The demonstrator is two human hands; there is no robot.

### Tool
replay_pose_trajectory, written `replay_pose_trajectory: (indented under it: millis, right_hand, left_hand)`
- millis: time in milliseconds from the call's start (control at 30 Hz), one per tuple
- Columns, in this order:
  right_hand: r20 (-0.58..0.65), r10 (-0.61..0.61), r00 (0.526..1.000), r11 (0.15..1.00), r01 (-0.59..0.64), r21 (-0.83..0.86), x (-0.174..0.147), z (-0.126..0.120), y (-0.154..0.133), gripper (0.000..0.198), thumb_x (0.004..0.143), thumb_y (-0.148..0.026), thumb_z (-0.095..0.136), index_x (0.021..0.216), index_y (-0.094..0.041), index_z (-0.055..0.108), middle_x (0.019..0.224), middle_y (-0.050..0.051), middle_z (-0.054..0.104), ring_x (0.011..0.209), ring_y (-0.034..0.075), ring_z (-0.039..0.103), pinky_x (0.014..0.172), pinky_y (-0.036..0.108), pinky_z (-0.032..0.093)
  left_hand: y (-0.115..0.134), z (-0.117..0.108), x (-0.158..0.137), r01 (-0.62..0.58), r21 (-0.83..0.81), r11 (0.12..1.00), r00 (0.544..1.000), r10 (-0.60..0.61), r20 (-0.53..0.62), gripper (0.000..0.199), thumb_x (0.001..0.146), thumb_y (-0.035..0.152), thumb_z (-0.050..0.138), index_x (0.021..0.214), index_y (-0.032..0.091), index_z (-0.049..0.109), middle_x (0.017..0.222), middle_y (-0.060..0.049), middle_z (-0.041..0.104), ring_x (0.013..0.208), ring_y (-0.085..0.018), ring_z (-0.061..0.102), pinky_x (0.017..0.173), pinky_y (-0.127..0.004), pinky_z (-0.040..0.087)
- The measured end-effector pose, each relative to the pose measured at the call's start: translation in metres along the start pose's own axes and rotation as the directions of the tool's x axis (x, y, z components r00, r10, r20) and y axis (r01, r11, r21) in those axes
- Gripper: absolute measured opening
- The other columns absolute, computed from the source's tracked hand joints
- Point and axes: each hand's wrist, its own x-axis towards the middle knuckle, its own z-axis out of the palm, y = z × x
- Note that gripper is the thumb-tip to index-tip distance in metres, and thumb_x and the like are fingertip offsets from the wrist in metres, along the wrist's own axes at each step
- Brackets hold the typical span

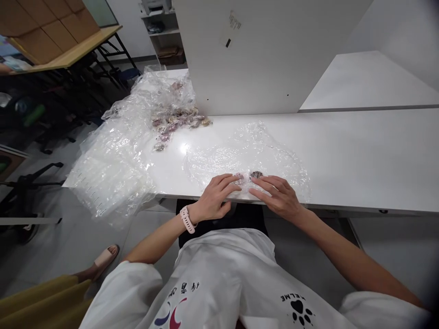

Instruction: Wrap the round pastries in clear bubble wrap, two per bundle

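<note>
A glossy white tabletop [356,155] carries a flat white panel [260,64] blocking its back edge, crinkled clear plastic [115,155] overhanging its left, and thin transparent film [219,162] along its front, where left hand [217,196] and right hand [279,196], fingers loosely spread, touch a pinkish lump [239,176] and dark rounded lump [256,174].

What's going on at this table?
A person is handling two small items on clear plastic film spread over the white table. The left hand's fingers are at a pinkish item; the right hand's are at a dark one. Whether either grip is closed is hard to tell. Off to the person's left lie a heap of crinkled clear plastic and a cluster of small items.
</note>
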Motion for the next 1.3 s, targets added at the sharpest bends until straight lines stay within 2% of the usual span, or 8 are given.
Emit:
replay_pose_trajectory:
  millis: [200, 333, 433, 633, 733, 833, 1067, 1300]
  right_hand:
    - [0.197, 0.493, 0.847, 0.74, -0.528, 0.417, 0.026, -0.008, 0.006, 0.017, 0.095, -0.034, 0.057, 0.096, -0.024, 0.07, 0.102, 0.005, 0.074, 0.098, 0.021, 0.066, 0.086, 0.038, 0.052]
    - [0.479, 0.663, 0.575, 0.337, -0.801, 0.496, 0.032, -0.008, 0.022, 0.031, 0.088, -0.049, 0.061, 0.088, -0.02, 0.07, 0.086, 0.005, 0.072, 0.076, 0.018, 0.065, 0.072, 0.033, 0.05]
    - [0.532, 0.678, 0.507, 0.249, -0.839, 0.483, 0.03, 0.002, 0.039, 0.034, 0.082, -0.053, 0.067, 0.085, -0.018, 0.07, 0.078, 0.004, 0.07, 0.07, 0.016, 0.062, 0.068, 0.031, 0.049]
    - [0.217, 0.714, 0.666, 0.585, -0.738, 0.338, 0.03, -0.009, 0.038, 0.021, 0.09, -0.035, 0.058, 0.101, -0.022, 0.071, 0.102, 0.008, 0.072, 0.079, 0.019, 0.066, 0.068, 0.035, 0.053]
    - [-0.06, 0.455, 0.889, 0.881, -0.439, 0.175, 0.035, -0.026, 0.01, 0.02, 0.094, -0.028, 0.055, 0.108, -0.024, 0.069, 0.105, 0.008, 0.071, 0.096, 0.022, 0.065, 0.083, 0.039, 0.053]
    - [0.119, 0.173, 0.978, 0.975, -0.187, 0.12, 0.034, -0.02, -0.008, 0.04, 0.094, -0.033, 0.059, 0.133, -0.024, 0.058, 0.126, 0.01, 0.067, 0.117, 0.027, 0.06, 0.097, 0.044, 0.05]
    - [0.386, 0.379, 0.841, 0.8, -0.507, 0.321, 0.037, 0.013, 0.038, 0.041, 0.098, -0.041, 0.047, 0.133, -0.023, 0.061, 0.113, 0.009, 0.07, 0.097, 0.023, 0.064, 0.085, 0.038, 0.052]
    - [0.737, 0.311, 0.6, 0.42, -0.782, 0.459, 0.064, 0.003, 0.069, 0.053, 0.094, -0.061, 0.047, 0.121, -0.021, 0.067, 0.076, 0.0, 0.06, 0.064, 0.012, 0.047, 0.058, 0.026, 0.036]
  left_hand:
    - [-0.019, -0.007, 0.03, 0.129, -0.153, 0.98, 0.968, -0.091, 0.233, 0.094, 0.075, 0.055, 0.078, 0.149, 0.021, 0.032, 0.148, -0.019, 0.049, 0.128, -0.036, 0.054, 0.1, -0.05, 0.048]
    - [-0.031, -0.002, 0.038, 0.276, -0.147, 0.95, 0.956, -0.256, 0.142, 0.045, 0.089, 0.048, 0.065, 0.124, 0.021, 0.056, 0.12, -0.011, 0.067, 0.102, -0.026, 0.066, 0.083, -0.039, 0.051]
    - [-0.034, 0.001, 0.046, 0.382, -0.184, 0.906, 0.924, -0.374, 0.077, 0.029, 0.095, 0.046, 0.055, 0.096, 0.019, 0.066, 0.094, -0.006, 0.071, 0.085, -0.021, 0.064, 0.075, -0.034, 0.047]
    - [-0.032, -0.001, 0.062, 0.497, -0.206, 0.843, 0.867, -0.489, 0.089, 0.038, 0.092, 0.04, 0.05, 0.062, 0.019, 0.061, 0.07, -0.002, 0.063, 0.073, -0.017, 0.054, 0.078, -0.035, 0.043]
    - [-0.033, -0.002, 0.065, 0.514, -0.202, 0.833, 0.857, -0.509, 0.084, 0.04, 0.089, 0.037, 0.049, 0.054, 0.019, 0.057, 0.063, -0.001, 0.058, 0.071, -0.016, 0.051, 0.078, -0.035, 0.042]
    - [-0.035, -0.002, 0.07, 0.542, -0.159, 0.825, 0.839, -0.522, 0.152, 0.044, 0.089, 0.034, 0.048, 0.048, 0.019, 0.05, 0.054, 0.001, 0.047, 0.063, -0.014, 0.045, 0.072, -0.033, 0.039]
    - [-0.026, 0.008, 0.074, 0.381, 0.226, 0.897, 0.922, -0.349, -0.168, 0.015, 0.093, 0.029, 0.059, 0.097, 0.016, 0.063, 0.102, -0.01, 0.065, 0.095, -0.025, 0.055, 0.084, -0.039, 0.04]
    - [-0.012, 0.022, 0.047, 0.106, 0.265, 0.959, 0.99, -0.127, 0.064, 0.038, 0.09, 0.03, 0.065, 0.123, 0.018, 0.05, 0.124, -0.013, 0.059, 0.109, -0.028, 0.053, 0.088, -0.041, 0.045]
